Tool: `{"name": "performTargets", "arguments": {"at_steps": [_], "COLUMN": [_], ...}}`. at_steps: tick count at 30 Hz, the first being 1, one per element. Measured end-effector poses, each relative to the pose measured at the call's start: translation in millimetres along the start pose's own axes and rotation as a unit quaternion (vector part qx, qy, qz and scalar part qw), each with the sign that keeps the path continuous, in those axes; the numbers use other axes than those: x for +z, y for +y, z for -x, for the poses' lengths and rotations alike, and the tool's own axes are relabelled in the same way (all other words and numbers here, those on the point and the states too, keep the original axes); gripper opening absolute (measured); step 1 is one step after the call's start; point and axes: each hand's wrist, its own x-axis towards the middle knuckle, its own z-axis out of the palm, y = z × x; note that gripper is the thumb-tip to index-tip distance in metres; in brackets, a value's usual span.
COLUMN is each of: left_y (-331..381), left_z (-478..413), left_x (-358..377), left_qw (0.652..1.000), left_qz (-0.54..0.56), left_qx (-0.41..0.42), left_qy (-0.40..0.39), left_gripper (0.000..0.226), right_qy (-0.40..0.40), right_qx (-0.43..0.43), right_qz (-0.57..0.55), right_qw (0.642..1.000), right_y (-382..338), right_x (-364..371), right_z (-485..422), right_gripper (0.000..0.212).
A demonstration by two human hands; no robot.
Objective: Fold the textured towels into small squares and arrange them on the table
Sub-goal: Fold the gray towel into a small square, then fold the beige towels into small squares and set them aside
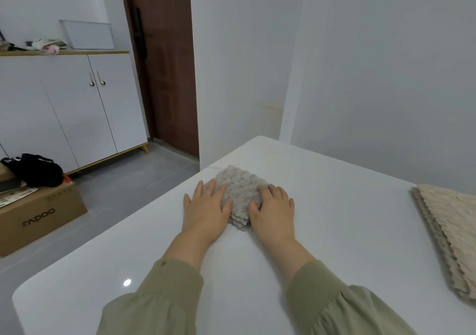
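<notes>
While your left hand [206,207] and right hand [274,209] press it with straight fingers [211,186], the folded towel [240,189] lies between them.

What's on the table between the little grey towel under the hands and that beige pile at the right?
Between the grey towel and the beige pile there is only bare white table, as the head view shows.

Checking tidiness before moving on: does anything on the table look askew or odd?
Nothing is spilled or damaged. The grey folded towel, pressed under the left hand and right hand, shows uneven layered edges at its near corner. The beige towel stack at the right has fanned edges.
</notes>
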Motion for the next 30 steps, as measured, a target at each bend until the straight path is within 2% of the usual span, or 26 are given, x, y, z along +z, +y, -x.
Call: {"name": "performTargets", "arguments": {"at_steps": [3, 5, 9, 14, 20, 30], "left_y": [8.4, 21.2, 54.4, 112.0, 163.5, 271.3], "left_z": [9.3, 20.7, 45.8, 90.7, 139.0, 210.3], "left_x": [-6.5, -6.8, 1.2, 13.0, 21.4, 37.1], "left_qw": [0.999, 0.995, 0.985, 0.974, 0.969, 0.954], "left_qz": [0.011, 0.033, 0.056, 0.091, 0.139, 0.199], "left_qx": [0.022, 0.057, 0.130, 0.192, 0.200, 0.223], "left_qy": [0.041, 0.070, 0.097, 0.081, 0.042, 0.009], "left_gripper": [0.051, 0.049, 0.047, 0.045, 0.053, 0.059], "right_qy": [0.060, 0.065, 0.051, 0.071, 0.123, 0.153], "right_qx": [0.013, 0.004, -0.013, 0.023, 0.062, 0.111], "right_qz": [-0.116, -0.146, -0.112, -0.083, -0.077, -0.071], "right_qw": [0.991, 0.987, 0.992, 0.994, 0.987, 0.979], "right_y": [-3.0, 0.8, 27.5, 71.2, 116.8, 190.8], "right_x": [-14.5, -24.5, -53.8, -95.5, -142.5, -212.8], "right_z": [9.4, 26.6, 59.1, 100.0, 160.9, 230.0], "right_gripper": [0.049, 0.043, 0.042, 0.039, 0.036, 0.038]}}
